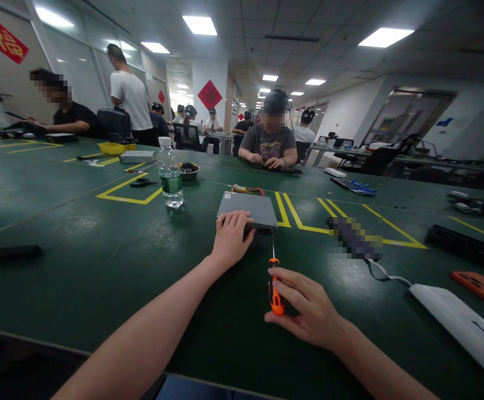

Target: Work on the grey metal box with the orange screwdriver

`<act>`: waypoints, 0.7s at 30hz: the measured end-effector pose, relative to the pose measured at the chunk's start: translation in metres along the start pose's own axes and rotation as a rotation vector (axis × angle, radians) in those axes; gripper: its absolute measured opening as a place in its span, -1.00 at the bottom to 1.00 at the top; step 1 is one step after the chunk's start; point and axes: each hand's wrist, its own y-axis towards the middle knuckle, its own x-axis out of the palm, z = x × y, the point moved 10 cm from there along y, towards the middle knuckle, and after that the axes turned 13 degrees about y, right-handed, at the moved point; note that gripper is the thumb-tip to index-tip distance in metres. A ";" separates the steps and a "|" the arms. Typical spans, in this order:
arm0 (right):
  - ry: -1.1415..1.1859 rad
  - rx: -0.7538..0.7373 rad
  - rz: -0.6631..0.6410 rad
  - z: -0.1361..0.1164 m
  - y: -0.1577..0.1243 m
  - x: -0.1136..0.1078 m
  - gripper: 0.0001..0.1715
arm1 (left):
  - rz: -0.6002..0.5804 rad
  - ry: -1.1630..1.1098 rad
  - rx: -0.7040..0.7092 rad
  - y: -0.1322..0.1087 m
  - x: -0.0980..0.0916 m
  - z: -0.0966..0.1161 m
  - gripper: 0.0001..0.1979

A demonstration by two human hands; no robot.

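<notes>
A flat grey computer power supply [250, 206] lies on the green table in front of me, a bundle of coloured wires [247, 190] coming out of its far side. My left hand [233, 236] grips its near left edge, with fingers on the top cover and the thumb side against the front face. In my right hand [300, 303] is an orange and black screwdriver [276, 294], held by its handle between fingers and thumb. Its shaft points away from me, the tip meeting the front face near the right corner. Whether the tip sits in a screw is too small to tell.
A water bottle [170, 175] and a metal bowl [188, 171] stand left of the power supply. To the right are a white power bank-like slab [460, 322], a blurred dark object [354, 239] on a cable and an orange phone [481, 289]. A person [269, 139] sits opposite.
</notes>
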 end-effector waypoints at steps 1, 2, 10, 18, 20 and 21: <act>0.018 0.010 0.013 0.001 -0.001 -0.001 -0.55 | 0.000 -0.001 -0.001 0.000 0.000 0.000 -0.83; 0.039 0.024 0.018 0.003 -0.002 -0.001 -0.55 | 0.000 -0.002 0.001 0.000 0.000 0.000 -0.83; 0.013 0.048 -0.069 0.002 -0.001 0.002 -0.55 | -0.012 -0.007 0.002 0.000 0.000 0.000 -0.83; 0.041 -0.002 0.060 0.000 -0.003 -0.009 -0.60 | -0.020 0.007 0.000 0.000 0.000 0.000 -0.83; 0.039 -0.045 0.063 -0.006 -0.002 -0.010 -0.58 | -0.024 0.004 -0.003 0.000 0.000 0.000 -0.83; 0.043 -0.060 0.060 -0.009 -0.001 -0.009 -0.57 | -0.025 0.002 -0.003 0.000 0.000 0.000 -0.84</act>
